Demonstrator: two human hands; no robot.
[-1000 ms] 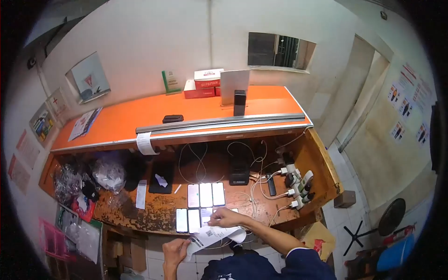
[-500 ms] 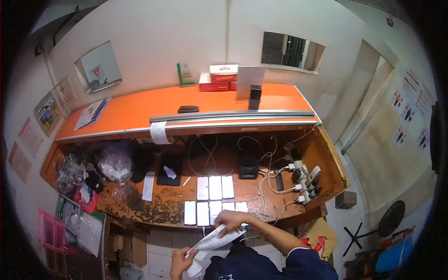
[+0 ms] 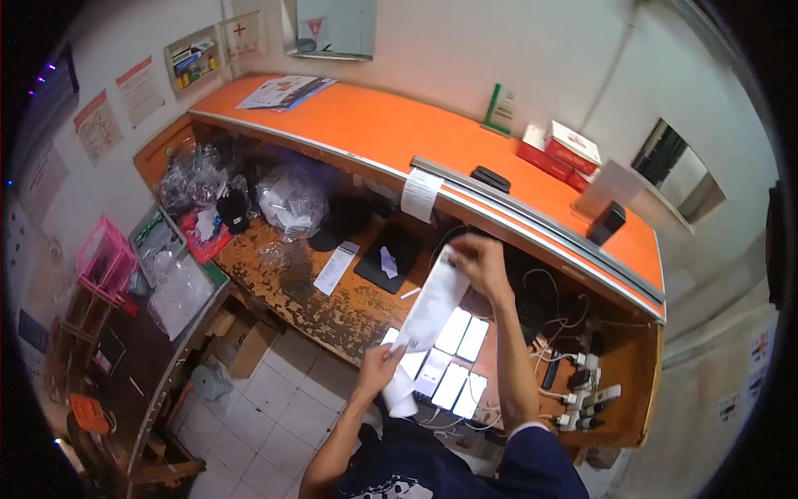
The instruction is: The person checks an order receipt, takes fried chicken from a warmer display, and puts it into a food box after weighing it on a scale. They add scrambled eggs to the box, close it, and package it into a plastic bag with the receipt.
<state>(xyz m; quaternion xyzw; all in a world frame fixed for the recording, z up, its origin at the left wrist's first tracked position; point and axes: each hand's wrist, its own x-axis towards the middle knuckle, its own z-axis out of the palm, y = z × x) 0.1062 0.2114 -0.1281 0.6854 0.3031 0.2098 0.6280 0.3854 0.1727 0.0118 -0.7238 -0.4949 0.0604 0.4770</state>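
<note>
Right hand [image 3: 482, 264] moved forward — pinching paper strip [image 3: 438, 303], left hand [image 3: 378, 370] pinching it lower (phones [image 3: 450, 386] nearby)

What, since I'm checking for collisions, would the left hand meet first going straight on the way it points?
The left hand would follow the paper strip it holds and probably meet the right hand first, near the strip's far end; depth is unclear.

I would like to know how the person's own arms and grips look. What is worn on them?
The left grip and right grip are bare, with no glove that I can make out. The right arm has a short dark navy sleeve with a thin pale edge. No sleeve shows clearly on the left arm.
</note>
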